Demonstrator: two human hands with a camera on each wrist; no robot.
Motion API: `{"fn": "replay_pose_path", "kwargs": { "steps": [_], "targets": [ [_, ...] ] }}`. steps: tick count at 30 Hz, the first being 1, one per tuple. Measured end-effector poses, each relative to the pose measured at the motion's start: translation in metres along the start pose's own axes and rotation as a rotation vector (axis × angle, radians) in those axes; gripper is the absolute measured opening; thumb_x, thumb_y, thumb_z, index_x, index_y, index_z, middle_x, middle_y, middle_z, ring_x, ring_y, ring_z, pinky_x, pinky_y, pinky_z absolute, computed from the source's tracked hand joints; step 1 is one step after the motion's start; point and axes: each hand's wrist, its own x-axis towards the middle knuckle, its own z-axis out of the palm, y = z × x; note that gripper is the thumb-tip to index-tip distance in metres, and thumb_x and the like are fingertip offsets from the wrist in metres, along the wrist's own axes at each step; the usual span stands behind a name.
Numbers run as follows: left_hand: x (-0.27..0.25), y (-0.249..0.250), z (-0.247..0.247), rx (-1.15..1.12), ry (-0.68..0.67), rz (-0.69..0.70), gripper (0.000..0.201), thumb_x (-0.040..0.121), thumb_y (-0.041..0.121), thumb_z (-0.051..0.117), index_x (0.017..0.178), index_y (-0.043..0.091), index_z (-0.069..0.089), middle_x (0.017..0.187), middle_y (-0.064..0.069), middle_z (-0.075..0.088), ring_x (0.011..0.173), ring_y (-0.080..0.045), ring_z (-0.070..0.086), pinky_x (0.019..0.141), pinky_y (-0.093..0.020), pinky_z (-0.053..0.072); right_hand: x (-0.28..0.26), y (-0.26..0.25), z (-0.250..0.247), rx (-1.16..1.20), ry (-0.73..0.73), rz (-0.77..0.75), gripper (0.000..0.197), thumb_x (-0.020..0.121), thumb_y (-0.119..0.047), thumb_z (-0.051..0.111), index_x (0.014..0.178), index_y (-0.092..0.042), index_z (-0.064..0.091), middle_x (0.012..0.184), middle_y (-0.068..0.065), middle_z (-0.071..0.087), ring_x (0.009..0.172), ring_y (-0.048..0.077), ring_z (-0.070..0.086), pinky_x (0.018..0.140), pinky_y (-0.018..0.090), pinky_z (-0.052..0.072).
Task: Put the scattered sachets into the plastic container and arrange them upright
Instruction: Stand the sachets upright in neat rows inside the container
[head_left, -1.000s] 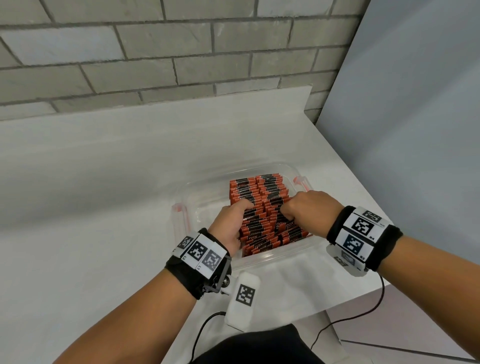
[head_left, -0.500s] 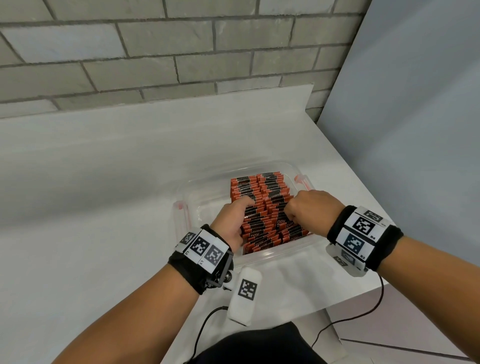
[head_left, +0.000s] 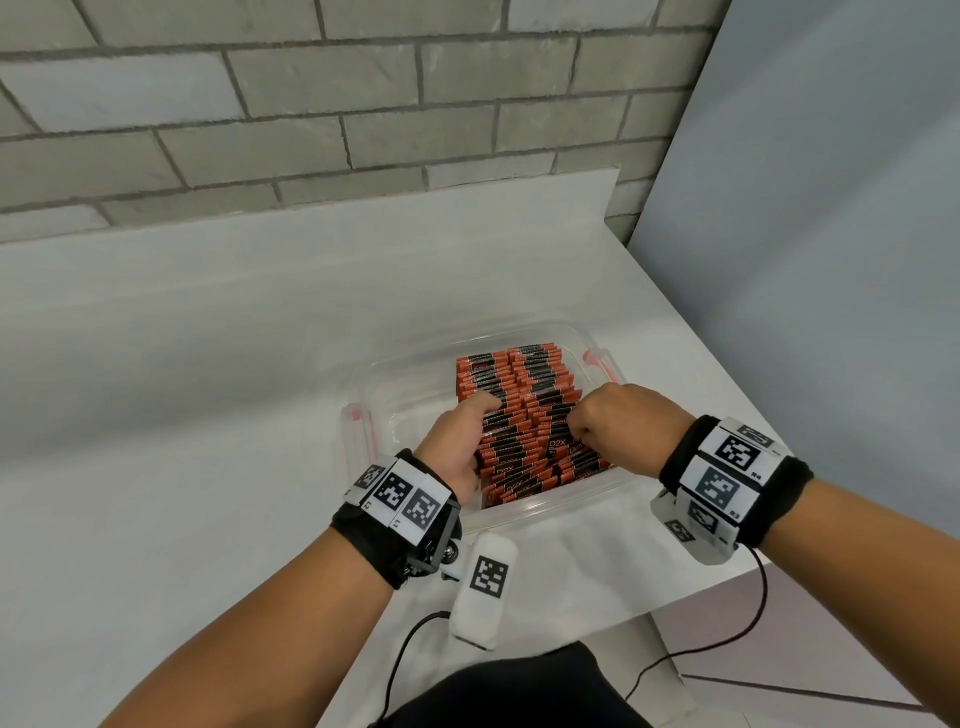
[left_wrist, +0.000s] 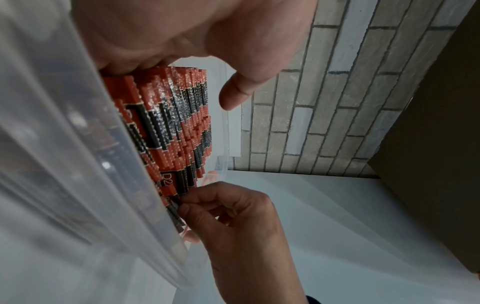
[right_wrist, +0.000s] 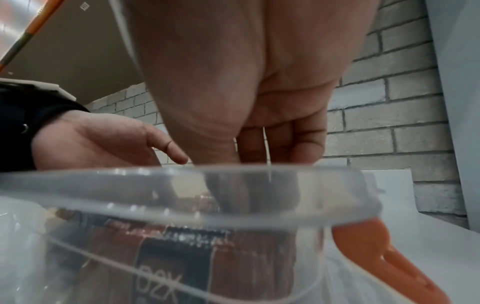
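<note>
A clear plastic container (head_left: 545, 506) stands on the white table near its right edge. Orange and black sachets (head_left: 524, 384) stand upright in packed rows in its right part. My left hand (head_left: 480, 415) presses against the left side of the rows, thumb lying on their tops, fingers reaching down out of sight. In the left wrist view the sachets (left_wrist: 168, 123) stand on edge and my right hand (left_wrist: 187, 207) pinches the tops of a few with curled fingers. In the head view my right hand (head_left: 576, 434) sits over the right row.
Orange latches (head_left: 597, 358) hang on the container's ends, one close to my right hand (right_wrist: 376, 246). The container's left part (head_left: 410, 415) holds no sachets. The table edge (head_left: 727, 582) runs just right of the container. A brick wall (head_left: 363, 130) stands behind, a grey panel (head_left: 805, 260) to the right.
Both hands stay in the container at the sachets; only small shifts of the fingers show.
</note>
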Motion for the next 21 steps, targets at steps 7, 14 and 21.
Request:
{"fn": "replay_pose_path", "kwargs": {
  "steps": [7, 14, 21],
  "targets": [
    [-0.007, 0.005, -0.001, 0.033, 0.017, 0.045, 0.027, 0.101, 0.027, 0.042, 0.076, 0.019, 0.047, 0.052, 0.003, 0.058, 0.058, -0.007, 0.052, 0.046, -0.020, 0.040, 0.004, -0.005, -0.008, 0.746, 0.259, 0.422, 0.046, 0.093, -0.034, 0.055, 0.133, -0.013, 0.046, 0.120, 0.002, 0.054, 0.108, 0.017, 0.053, 0.088, 0.024, 0.041],
    [-0.002, 0.013, 0.001, -0.047, 0.046, 0.068, 0.030, 0.100, 0.030, 0.041, 0.072, 0.020, 0.043, 0.035, 0.012, 0.053, 0.038, 0.001, 0.054, 0.054, -0.024, 0.034, 0.025, -0.003, -0.003, 1.211, 0.106, 0.584, 0.071, 0.093, -0.053, 0.046, 0.147, -0.010, 0.030, 0.144, 0.004, 0.043, 0.123, 0.020, 0.046, 0.093, 0.027, 0.034],
    [0.005, 0.012, 0.002, -0.056, 0.036, 0.066, 0.029, 0.098, 0.034, 0.045, 0.079, 0.017, 0.059, 0.051, 0.003, 0.065, 0.042, -0.008, 0.063, 0.042, -0.019, 0.048, 0.034, 0.005, 0.007, 1.405, 0.074, 0.608, 0.080, 0.086, -0.056, 0.055, 0.149, -0.020, 0.022, 0.135, 0.005, 0.054, 0.119, 0.020, 0.054, 0.099, 0.033, 0.042]
  ]
}}
